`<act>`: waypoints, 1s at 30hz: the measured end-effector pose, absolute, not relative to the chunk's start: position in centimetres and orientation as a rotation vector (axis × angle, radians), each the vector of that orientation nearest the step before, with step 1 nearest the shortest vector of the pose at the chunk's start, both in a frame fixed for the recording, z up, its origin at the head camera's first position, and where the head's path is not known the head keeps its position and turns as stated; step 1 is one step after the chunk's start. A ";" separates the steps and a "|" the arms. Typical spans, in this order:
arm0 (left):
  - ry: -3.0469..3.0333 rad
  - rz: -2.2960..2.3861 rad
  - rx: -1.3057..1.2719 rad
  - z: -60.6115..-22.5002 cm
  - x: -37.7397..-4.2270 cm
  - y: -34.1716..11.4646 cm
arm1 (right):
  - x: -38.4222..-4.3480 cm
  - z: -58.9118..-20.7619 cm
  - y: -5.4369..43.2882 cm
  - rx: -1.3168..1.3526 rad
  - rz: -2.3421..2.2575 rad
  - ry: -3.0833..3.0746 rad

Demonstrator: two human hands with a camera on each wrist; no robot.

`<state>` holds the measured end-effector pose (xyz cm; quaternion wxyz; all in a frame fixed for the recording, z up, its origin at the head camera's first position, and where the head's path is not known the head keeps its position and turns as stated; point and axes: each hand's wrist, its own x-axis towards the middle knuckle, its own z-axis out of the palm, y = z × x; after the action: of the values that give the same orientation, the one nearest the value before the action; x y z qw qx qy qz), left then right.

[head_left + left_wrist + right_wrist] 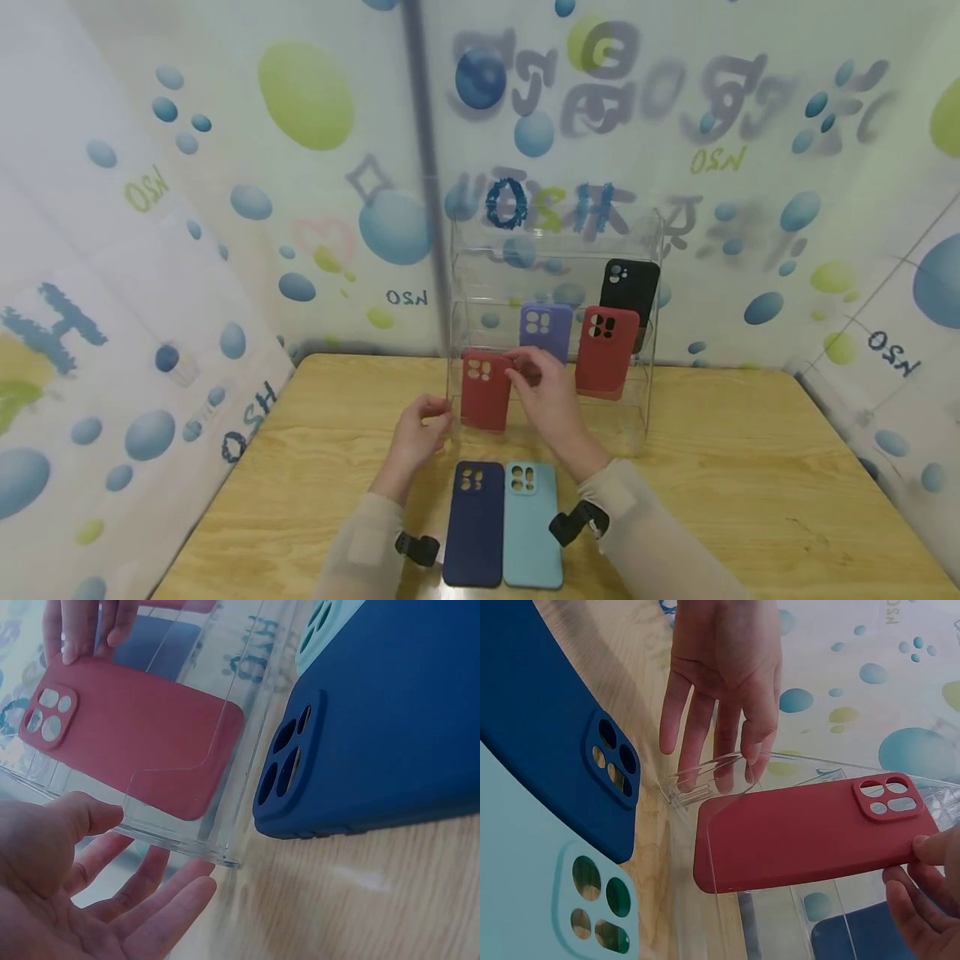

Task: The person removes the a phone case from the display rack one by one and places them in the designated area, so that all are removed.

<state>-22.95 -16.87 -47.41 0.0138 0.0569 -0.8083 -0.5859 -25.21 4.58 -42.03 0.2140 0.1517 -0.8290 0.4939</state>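
Here the right hand (551, 400) pinches the red case (485, 390), half-veiled by the clear rack (645, 392); left hand (420, 433) open.

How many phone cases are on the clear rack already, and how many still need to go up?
Three look done: the black case, purple case and a red case stand in the clear rack. The right hand holds another red case at the lowest tier. The navy case and light blue case lie on the table.
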 end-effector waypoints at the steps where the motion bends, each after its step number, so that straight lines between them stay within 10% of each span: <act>1: -2.518 -1.824 0.176 -47.3 -23.0 -16.9 | -25.2 -41.9 4.7 0.417 1.371 -2.283; 30: -2.514 -1.810 0.171 -47.6 -23.1 -16.9 | -23.4 -41.2 11.1 0.302 1.465 -2.315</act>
<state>-23.12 -16.90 -47.64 0.0196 0.0551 -0.8102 -0.5832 -23.39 11.13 -41.23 0.1915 0.1077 -0.8244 0.5217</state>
